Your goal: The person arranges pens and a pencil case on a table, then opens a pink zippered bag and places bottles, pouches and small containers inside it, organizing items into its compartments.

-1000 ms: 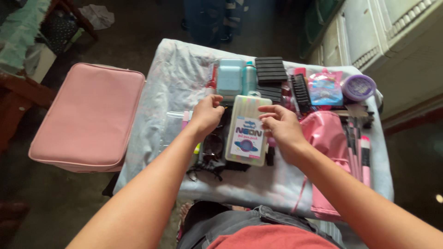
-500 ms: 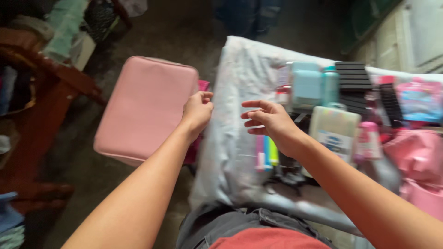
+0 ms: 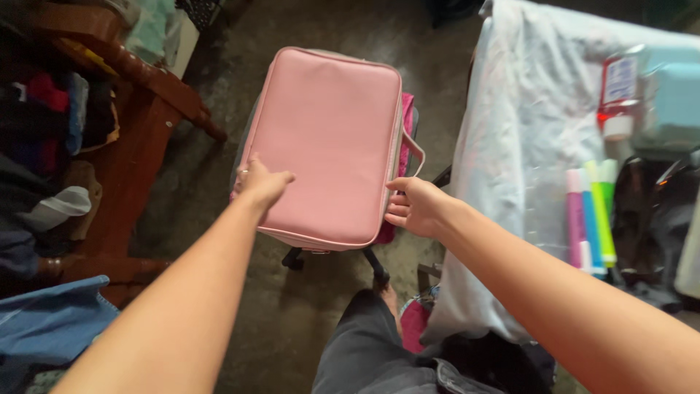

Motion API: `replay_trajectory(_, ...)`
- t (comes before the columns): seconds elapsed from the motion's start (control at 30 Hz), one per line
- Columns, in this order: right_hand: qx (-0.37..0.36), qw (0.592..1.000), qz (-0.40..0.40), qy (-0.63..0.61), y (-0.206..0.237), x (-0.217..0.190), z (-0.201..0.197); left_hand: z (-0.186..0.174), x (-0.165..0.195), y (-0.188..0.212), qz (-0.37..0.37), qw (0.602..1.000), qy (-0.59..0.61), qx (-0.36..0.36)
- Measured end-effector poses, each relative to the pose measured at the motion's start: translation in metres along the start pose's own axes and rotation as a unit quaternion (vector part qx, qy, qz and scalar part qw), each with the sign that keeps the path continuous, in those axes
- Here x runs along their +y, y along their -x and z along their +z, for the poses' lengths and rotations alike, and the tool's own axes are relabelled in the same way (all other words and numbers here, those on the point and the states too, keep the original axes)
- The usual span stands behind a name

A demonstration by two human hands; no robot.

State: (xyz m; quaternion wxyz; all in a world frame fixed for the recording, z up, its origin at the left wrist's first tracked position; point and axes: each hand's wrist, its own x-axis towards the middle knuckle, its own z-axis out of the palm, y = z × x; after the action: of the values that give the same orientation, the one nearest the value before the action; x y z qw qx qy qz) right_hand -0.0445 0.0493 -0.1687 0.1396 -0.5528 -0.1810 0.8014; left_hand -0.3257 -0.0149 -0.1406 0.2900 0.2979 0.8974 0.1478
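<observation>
I've got both hands on the pink case (image 3: pixel 328 142): left hand (image 3: pixel 261 186) flat on its left edge, right hand (image 3: pixel 414 206) curled at its right edge. Case sits left of the tabletop (image 3: pixel 510 124), unopened, not yet lifted.
</observation>
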Motion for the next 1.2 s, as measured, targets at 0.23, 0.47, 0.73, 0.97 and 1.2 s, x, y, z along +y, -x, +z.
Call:
replay_trajectory(0.23, 0.112, 0.992, 0.046, 0.038, -0.047, 0.024, -0.008, -0.009, -0.029, -0.024, -0.065, 0.993, 0.068, -0.077)
replay_trajectory(0.47, 0.080, 0.993, 0.068, 0.045, -0.063, 0.035, -0.020, -0.004, -0.037, -0.035, -0.133, 0.984, 0.064, -0.102)
replay_trajectory(0.73, 0.029, 0.997, 0.058, 0.034, -0.032, 0.037, -0.011, -0.019, -0.041, -0.037, -0.177, 0.965, 0.142, -0.133)
replay_trajectory(0.97, 0.022, 0.997, -0.058, -0.053, 0.006, 0.022, 0.019, -0.030, -0.034, -0.041, -0.105, 0.954, 0.251, -0.124)
replay_trajectory(1.2, -0.021, 0.989, -0.130, -0.069, 0.021, 0.013, 0.011, -0.024, -0.043, -0.041, -0.106, 0.908, 0.382, -0.132)
